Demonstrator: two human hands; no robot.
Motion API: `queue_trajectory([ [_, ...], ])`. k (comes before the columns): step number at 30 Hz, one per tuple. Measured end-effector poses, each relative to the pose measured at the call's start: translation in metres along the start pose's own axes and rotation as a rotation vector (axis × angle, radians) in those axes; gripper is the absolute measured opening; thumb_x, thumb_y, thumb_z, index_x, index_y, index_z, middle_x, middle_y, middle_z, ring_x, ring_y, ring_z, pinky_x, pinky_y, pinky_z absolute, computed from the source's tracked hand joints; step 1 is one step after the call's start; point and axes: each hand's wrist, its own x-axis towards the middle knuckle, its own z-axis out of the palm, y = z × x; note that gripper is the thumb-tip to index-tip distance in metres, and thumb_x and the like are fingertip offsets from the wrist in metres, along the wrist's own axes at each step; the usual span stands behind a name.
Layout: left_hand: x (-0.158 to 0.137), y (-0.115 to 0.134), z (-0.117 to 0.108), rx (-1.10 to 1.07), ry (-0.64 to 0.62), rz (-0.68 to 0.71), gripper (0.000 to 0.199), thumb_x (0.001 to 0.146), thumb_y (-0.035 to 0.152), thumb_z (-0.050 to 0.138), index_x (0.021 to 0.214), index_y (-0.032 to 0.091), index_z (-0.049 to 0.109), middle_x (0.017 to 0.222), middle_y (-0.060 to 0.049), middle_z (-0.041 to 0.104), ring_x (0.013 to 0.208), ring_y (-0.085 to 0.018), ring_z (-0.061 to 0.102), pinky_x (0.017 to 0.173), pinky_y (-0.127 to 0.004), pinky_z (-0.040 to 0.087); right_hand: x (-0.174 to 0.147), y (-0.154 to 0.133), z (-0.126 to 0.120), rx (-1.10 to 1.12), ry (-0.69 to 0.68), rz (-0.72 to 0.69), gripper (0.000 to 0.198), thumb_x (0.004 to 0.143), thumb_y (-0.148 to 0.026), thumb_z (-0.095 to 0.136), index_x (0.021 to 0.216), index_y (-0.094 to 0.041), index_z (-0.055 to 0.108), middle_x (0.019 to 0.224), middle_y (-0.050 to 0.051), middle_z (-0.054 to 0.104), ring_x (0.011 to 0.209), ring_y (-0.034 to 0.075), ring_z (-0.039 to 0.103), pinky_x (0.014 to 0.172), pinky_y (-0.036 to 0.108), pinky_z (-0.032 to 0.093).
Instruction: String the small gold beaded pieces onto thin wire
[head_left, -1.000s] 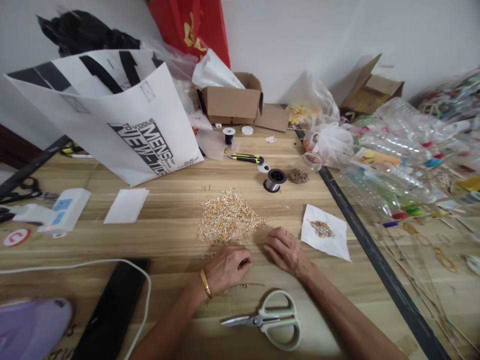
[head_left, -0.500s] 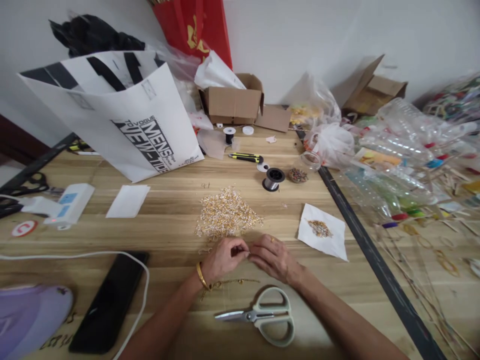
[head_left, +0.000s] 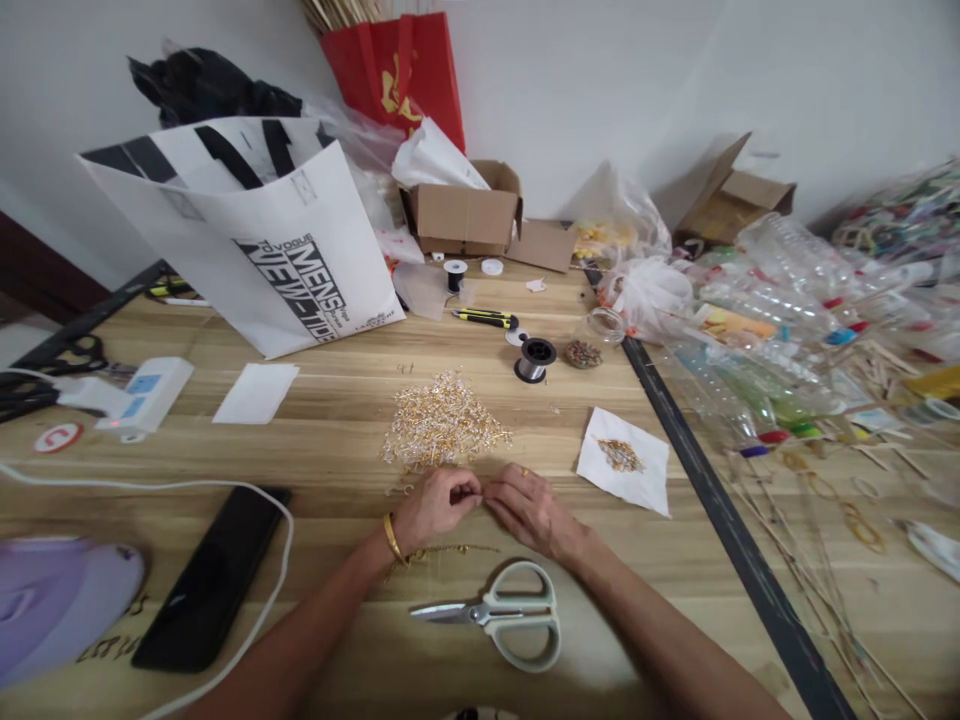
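Observation:
My left hand (head_left: 435, 508) and my right hand (head_left: 534, 510) meet at the fingertips over the wooden table. Both are closed in a pinch; whatever sits between the fingers is too small to make out. Just beyond them lies a loose pile of small gold and silver pieces (head_left: 444, 418). A gold chain (head_left: 454, 549) rests on the wood beside my left wrist, which wears a gold bangle. Nearer to me are scissors (head_left: 499, 612) with pale handles, blades pointing left. To the right, a white paper (head_left: 651, 482) carries a smaller heap of gold and silver pieces (head_left: 620, 455).
Behind the pile stand a wire spool (head_left: 534, 362), a yellow-black cutter (head_left: 485, 319) and a jar of beads (head_left: 589, 350). A phone (head_left: 210, 580) with a white cable lies left, below a power strip (head_left: 146, 398). Plastic bottles (head_left: 795, 300) crowd the right; a white bag (head_left: 247, 240) stands back left.
The whole view has shifted slightly, so the table's things appear a little further left. My hands keep the same pinched pose, fingertips together.

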Motion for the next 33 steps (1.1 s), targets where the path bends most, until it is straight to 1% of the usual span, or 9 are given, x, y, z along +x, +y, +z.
queue_trajectory([
  [6,0.0,-0.002,-0.002,-0.004,0.001,0.008,0.008,0.075,0.013,0.058,0.076,0.015,0.066,0.071,-0.001,0.066,0.064,-0.011,0.057,0.062,-0.021,0.043,0.0,0.004,0.0,-0.034,-0.041,0.026,0.013,0.092,-0.016,0.043,0.093,-0.016,0.055,0.082,0.007,0.06,0.08,0.019,0.054,0.074,0.033,0.046],
  [11,-0.001,-0.001,-0.005,0.088,0.008,0.06,0.012,0.074,0.008,0.058,0.076,0.016,0.067,0.071,0.0,0.065,0.066,-0.012,0.057,0.066,-0.022,0.042,-0.001,0.007,-0.001,-0.074,-0.061,0.067,0.016,0.093,-0.018,0.04,0.087,-0.016,0.054,0.078,0.006,0.056,0.077,0.018,0.053,0.072,0.033,0.046],
  [14,-0.002,0.0,-0.005,0.139,0.01,0.095,0.013,0.075,0.007,0.057,0.077,0.017,0.066,0.072,0.0,0.064,0.065,-0.012,0.055,0.066,-0.021,0.042,0.0,0.007,-0.002,-0.089,-0.082,0.067,0.016,0.093,-0.017,0.039,0.085,-0.016,0.053,0.078,0.006,0.056,0.077,0.018,0.052,0.072,0.033,0.046],
  [19,-0.003,-0.002,-0.006,0.238,0.0,0.172,0.015,0.078,0.006,0.053,0.079,0.017,0.064,0.075,-0.001,0.062,0.07,-0.013,0.055,0.068,-0.022,0.042,0.003,0.007,-0.004,-0.096,-0.096,0.07,0.017,0.092,-0.015,0.039,0.085,-0.017,0.054,0.078,0.006,0.056,0.079,0.019,0.052,0.075,0.035,0.045],
  [23,-0.003,-0.006,-0.013,0.246,0.017,0.162,0.015,0.077,0.006,0.054,0.079,0.017,0.064,0.074,-0.001,0.061,0.069,-0.013,0.055,0.067,-0.022,0.042,0.002,0.008,-0.006,-0.107,-0.11,0.088,0.017,0.092,-0.015,0.04,0.084,-0.017,0.055,0.077,0.006,0.056,0.078,0.019,0.052,0.077,0.035,0.045],
  [28,-0.002,-0.012,-0.024,0.278,0.002,0.129,0.01,0.08,0.012,0.056,0.077,0.017,0.064,0.074,-0.001,0.061,0.069,-0.013,0.055,0.067,-0.022,0.041,0.002,0.009,-0.008,-0.118,-0.1,0.092,0.017,0.093,-0.016,0.04,0.088,-0.017,0.056,0.079,0.007,0.057,0.081,0.019,0.053,0.08,0.037,0.045],
  [33,-0.002,-0.012,-0.026,0.339,-0.053,0.13,0.008,0.079,0.015,0.058,0.074,0.016,0.065,0.072,-0.001,0.06,0.072,-0.014,0.054,0.068,-0.024,0.04,0.002,0.008,-0.009,-0.133,-0.112,0.095,0.017,0.092,-0.015,0.04,0.087,-0.017,0.056,0.081,0.007,0.058,0.08,0.019,0.053,0.08,0.038,0.045],
])
